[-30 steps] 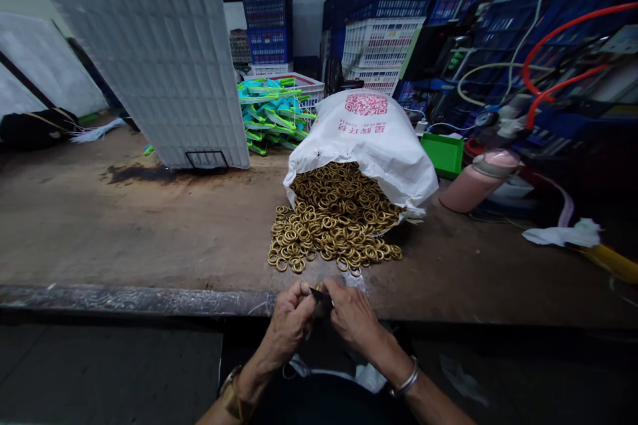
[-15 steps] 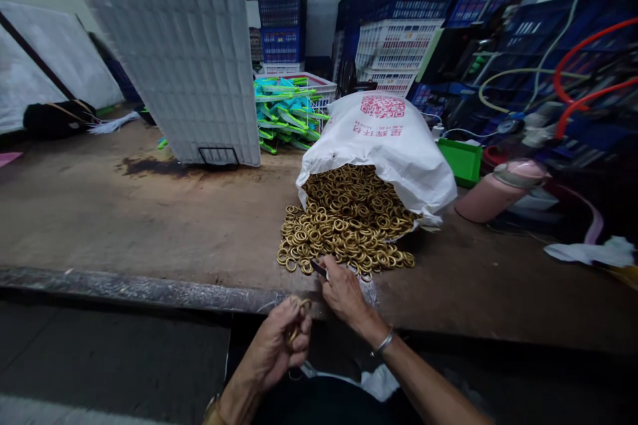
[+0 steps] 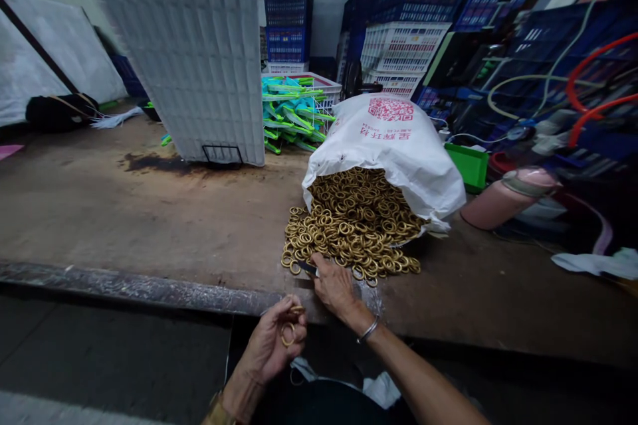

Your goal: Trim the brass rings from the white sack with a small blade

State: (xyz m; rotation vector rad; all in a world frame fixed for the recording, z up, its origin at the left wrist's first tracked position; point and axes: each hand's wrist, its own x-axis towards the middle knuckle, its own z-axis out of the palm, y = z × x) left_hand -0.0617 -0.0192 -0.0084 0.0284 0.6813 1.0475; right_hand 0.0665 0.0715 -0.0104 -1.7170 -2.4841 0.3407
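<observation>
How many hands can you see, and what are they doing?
2. The left hand is near the table edge, pinching a gold ring. The right hand reaches into the ring pile spilling from the white bag.

Printed in red on the white sack (image 3: 399,146) lying on the desk (image 3: 149,226), far of the rings: a QR code and a line of Chinese characters, upside down, too small to read. Nothing else legible.

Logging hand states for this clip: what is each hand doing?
Left hand: closed on a brass ring.
Right hand: at the ring pile, pinching a small dark tool.
</observation>
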